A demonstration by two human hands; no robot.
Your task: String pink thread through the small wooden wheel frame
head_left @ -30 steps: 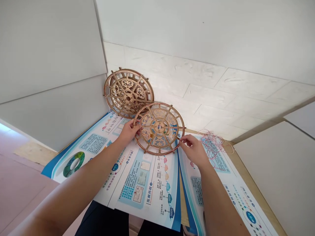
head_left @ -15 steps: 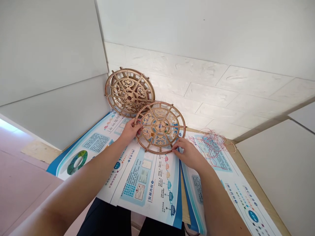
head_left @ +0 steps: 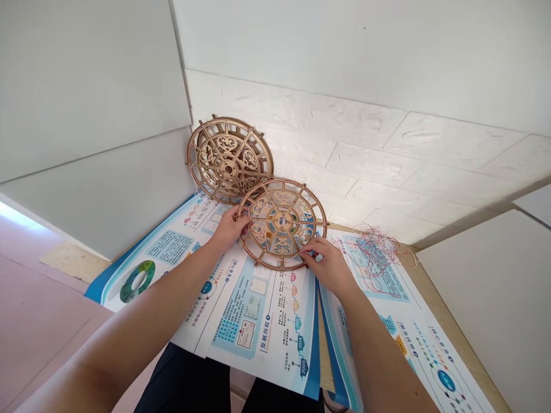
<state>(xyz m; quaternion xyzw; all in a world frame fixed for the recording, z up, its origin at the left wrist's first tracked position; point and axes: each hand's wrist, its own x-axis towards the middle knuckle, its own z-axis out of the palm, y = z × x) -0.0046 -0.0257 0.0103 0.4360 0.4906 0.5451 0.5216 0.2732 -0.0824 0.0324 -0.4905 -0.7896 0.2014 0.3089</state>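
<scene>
A round, gold-brown openwork frame [head_left: 283, 197] with spokes and scroll patterns is tilted up in front of me. My left hand [head_left: 231, 228] grips its left rim between thumb and fingers. At the lower right rim, my right hand [head_left: 326, 261] pinches a thin pale-pink wire [head_left: 282, 256], which runs across the lower part of the frame from the left side. The fingertips partly hide the wire's end. Behind and to the left, a stack of similar round frames [head_left: 228, 167] leans against the wall.
A loose tangle of red and white wire [head_left: 376, 252] lies to the right. Printed posters [head_left: 241, 292] cover the tabletop, with a bare wood strip [head_left: 456, 327] along the right. A tiled wall [head_left: 365, 137] stands behind, and grey panels [head_left: 99, 195] rise on the left.
My right hand has shifted slightly at the lower right rim, and the wire now stretches across to its fingertips. My left hand keeps its hold; the view has moved slightly.
</scene>
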